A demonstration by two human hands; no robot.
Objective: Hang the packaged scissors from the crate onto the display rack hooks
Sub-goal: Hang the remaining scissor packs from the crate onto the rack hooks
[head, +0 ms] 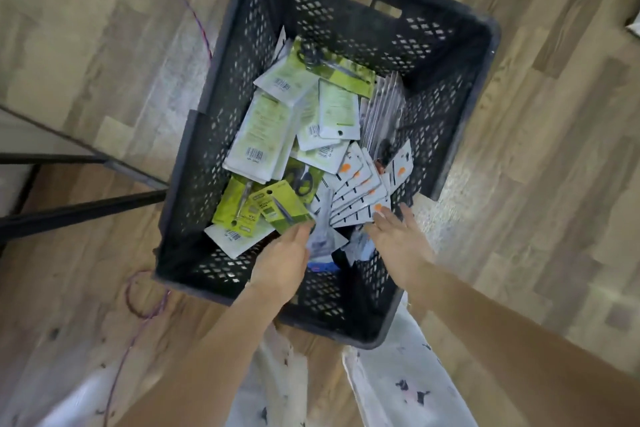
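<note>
A black perforated crate (194, 163) stands on the wood floor, holding several packaged scissors. Green-and-white packs (263, 128) lie heaped on its left side. White cards with orange dots (360, 191) fan out on its right. My left hand (287, 253) reaches into the near end and its fingers curl round a green pack (280, 208) at its lower edge. My right hand (398, 236) hovers with straight fingers, its tips touching the near end of the fanned white cards. The display rack hooks are out of view.
Dark metal legs (83, 208) of a stand run along the floor at the left. A purple cord (194, 17) trails past the crate's left side and loops by its near corner. My legs in pale patterned trousers (398, 388) stand below the crate.
</note>
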